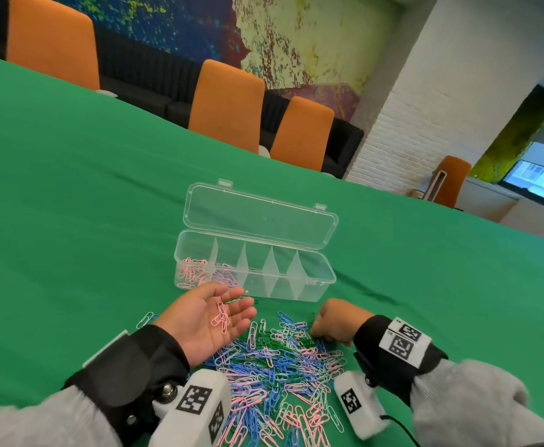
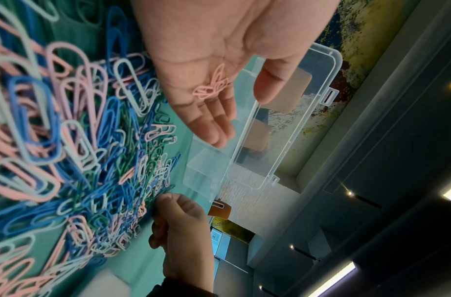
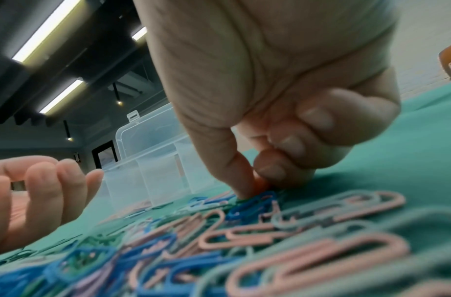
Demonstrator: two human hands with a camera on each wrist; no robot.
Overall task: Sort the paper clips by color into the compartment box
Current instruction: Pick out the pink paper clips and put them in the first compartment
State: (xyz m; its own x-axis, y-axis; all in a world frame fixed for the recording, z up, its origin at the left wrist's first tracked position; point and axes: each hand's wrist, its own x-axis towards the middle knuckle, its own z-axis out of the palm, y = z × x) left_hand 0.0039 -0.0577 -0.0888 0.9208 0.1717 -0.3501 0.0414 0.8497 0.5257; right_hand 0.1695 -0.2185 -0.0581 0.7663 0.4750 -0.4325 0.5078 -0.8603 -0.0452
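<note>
A pile of pink, blue, green and pale paper clips (image 1: pixel 280 375) lies on the green cloth just in front of me. Behind it stands the clear compartment box (image 1: pixel 322 285) with its lid (image 1: pixel 261 214) folded back. Its leftmost compartment holds pink clips (image 1: pixel 193 272), and the one beside it holds lilac clips (image 1: pixel 224 277). My left hand (image 1: pixel 212 317) hovers palm up with straight fingers, and a few pink clips (image 2: pixel 211 86) lie on it. My right hand (image 1: pixel 328 327) is curled at the pile's far edge. Its thumb and forefinger (image 3: pixel 255 180) pinch down on a clip, and they hide its colour.
The green-covered table (image 1: pixel 70 204) stretches wide to the left and behind the box. Orange chairs (image 1: pixel 228 104) line its far edge. A couple of stray clips (image 1: pixel 145 319) lie left of my left hand, and a green clip (image 1: pixel 241 299) lies by the box front.
</note>
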